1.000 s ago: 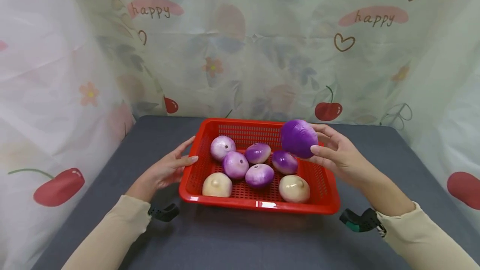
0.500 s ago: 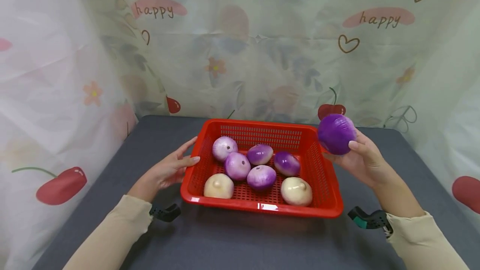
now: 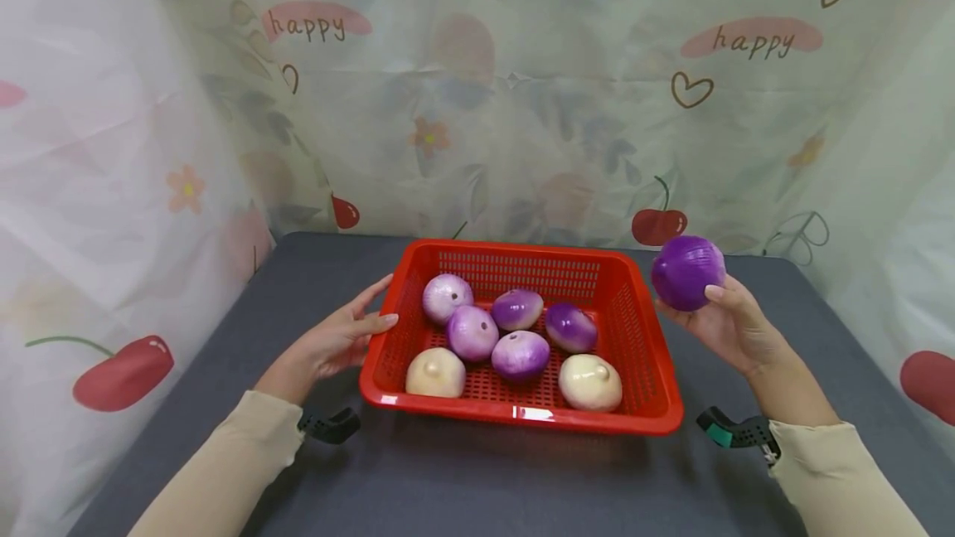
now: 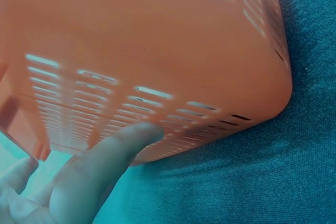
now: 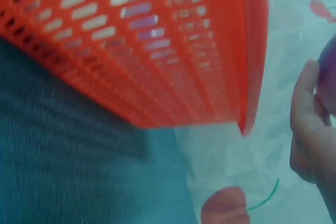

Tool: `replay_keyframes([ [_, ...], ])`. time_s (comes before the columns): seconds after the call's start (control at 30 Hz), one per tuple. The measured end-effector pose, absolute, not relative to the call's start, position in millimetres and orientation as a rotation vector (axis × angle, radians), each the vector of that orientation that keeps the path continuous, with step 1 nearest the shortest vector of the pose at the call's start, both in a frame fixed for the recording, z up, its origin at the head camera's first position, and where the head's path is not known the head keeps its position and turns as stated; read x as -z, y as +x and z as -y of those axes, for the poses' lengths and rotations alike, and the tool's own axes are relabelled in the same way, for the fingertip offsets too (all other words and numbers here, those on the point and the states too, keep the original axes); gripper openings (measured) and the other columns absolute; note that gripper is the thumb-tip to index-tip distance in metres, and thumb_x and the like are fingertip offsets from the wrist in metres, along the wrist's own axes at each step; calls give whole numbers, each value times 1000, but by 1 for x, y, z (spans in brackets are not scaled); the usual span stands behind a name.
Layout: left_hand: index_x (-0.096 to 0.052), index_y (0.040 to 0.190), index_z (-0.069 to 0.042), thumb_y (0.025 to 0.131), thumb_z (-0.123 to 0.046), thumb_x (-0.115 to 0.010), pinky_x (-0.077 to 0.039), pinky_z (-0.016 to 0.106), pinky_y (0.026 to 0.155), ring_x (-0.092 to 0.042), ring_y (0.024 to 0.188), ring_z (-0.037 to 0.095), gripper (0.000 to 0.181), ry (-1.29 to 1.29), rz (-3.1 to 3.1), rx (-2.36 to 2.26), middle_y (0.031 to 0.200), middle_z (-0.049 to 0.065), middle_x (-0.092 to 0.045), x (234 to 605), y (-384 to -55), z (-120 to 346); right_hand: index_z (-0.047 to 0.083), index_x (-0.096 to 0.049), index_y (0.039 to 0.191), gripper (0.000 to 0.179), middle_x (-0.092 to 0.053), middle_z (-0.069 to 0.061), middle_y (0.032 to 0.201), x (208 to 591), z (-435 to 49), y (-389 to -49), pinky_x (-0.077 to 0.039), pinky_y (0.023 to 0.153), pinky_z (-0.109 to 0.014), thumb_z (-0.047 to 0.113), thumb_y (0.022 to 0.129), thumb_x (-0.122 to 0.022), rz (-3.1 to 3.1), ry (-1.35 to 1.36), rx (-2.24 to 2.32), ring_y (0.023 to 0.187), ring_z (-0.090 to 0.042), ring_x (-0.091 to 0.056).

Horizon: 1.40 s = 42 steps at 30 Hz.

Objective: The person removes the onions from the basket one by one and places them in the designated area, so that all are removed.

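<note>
My right hand (image 3: 734, 321) holds a round, deep purple onion (image 3: 688, 273) above the right rim of a red plastic basket (image 3: 597, 417). Its thumb is on the near side of the onion; the other fingers are partly hidden behind it. At the basket's left end is my left hand (image 3: 336, 338), thumb at the rim and fingers extended. One straight finger (image 4: 113, 153) lies against the slotted outer wall in the left wrist view. Inside the basket are several purple-and-white onions (image 3: 472, 333) and two cream-white onions (image 3: 435, 372), one at the front left, the other front right.
The basket stands on a dark grey table (image 3: 485, 487). A patterned curtain (image 3: 515, 139) with cherries and lettering surrounds the table at the back and sides. Each wrist wears a black strap (image 3: 739, 432) with a small device.
My right hand has carried the purple onion to the right, from over the basket to its right rim. My left hand and the basket have stayed nearly still.
</note>
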<state>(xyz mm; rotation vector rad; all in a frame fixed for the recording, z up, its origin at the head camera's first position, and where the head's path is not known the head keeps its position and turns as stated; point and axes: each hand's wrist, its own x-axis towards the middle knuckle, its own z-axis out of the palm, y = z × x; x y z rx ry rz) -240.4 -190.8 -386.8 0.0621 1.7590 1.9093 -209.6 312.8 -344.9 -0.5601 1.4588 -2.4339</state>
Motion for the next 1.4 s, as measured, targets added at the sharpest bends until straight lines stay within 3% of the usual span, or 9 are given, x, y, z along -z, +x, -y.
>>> replay_keyframes([
  [0.17,-10,155,-39,96,-22,-61,-54,52,88,-66,109,26,80,65,-1768,-1911,155,19,-29,386,-240,190,21,-26,143,55,-42,0,135,352,-323,-217,-54,93,-37,5,95,-47,-1504,-475,2498,115,-19,-54],
  [0.4,-11,154,-40,96,-21,-61,-54,52,87,-65,110,27,79,52,-1765,-1913,154,19,-30,386,-240,190,17,-27,130,47,-34,-1,131,365,-339,-234,-55,88,-26,-4,94,-50,-1734,-287,2488,108,-11,-58],
  [0.53,-11,154,-40,95,-22,-61,-53,52,88,-64,112,28,80,55,-1770,-1913,154,20,-29,386,-240,190,21,-32,127,46,-35,5,125,373,-349,-245,-55,84,-19,4,93,-59,-1959,-71,2392,107,-7,-51],
  [0.6,-10,154,-40,95,-22,-61,-53,52,88,-64,113,28,80,57,-1772,-1910,155,20,-29,386,-240,191,19,-31,134,53,-35,3,129,378,-354,-251,-52,87,-17,14,93,-64,-2136,46,2252,112,-11,-46],
  [0.67,-11,154,-40,95,-22,-62,-53,52,88,-64,112,28,80,44,-1771,-1914,154,19,-30,386,-240,190,13,-24,145,69,-32,-8,141,385,-358,-257,-48,100,-26,22,92,-66,-2314,130,2070,123,-21,-39],
  [0.73,-11,154,-41,95,-21,-62,-53,52,88,-65,111,27,80,37,-1771,-1914,154,17,-31,387,-240,190,5,-11,152,85,-19,-20,153,394,-361,-262,-38,111,-39,27,91,-67,-2452,186,1891,133,-32,-29],
  [0.83,-12,154,-42,95,-20,-62,-53,52,88,-65,110,27,80,28,-1765,-1919,154,16,-32,388,-241,189,-3,1,152,97,-2,-31,157,406,-365,-268,-24,115,-59,25,90,-69,-2564,211,1729,140,-45,-15],
  [1.1,-11,154,-42,94,-22,-64,-53,52,88,-65,110,28,82,27,-1776,-1911,154,16,-31,390,-242,189,-7,-7,149,99,-16,-39,149,426,-365,-274,-28,110,-62,20,83,-76,-2697,245,1583,135,-51,-25],
  [1.4,-11,153,-43,95,-21,-63,-54,52,88,-64,113,30,81,27,-1794,-1908,154,15,-31,389,-242,189,-4,-10,150,100,-16,-38,148,432,-364,-279,-27,109,-64,23,82,-77,-2714,250,1540,134,-52,-25],
])
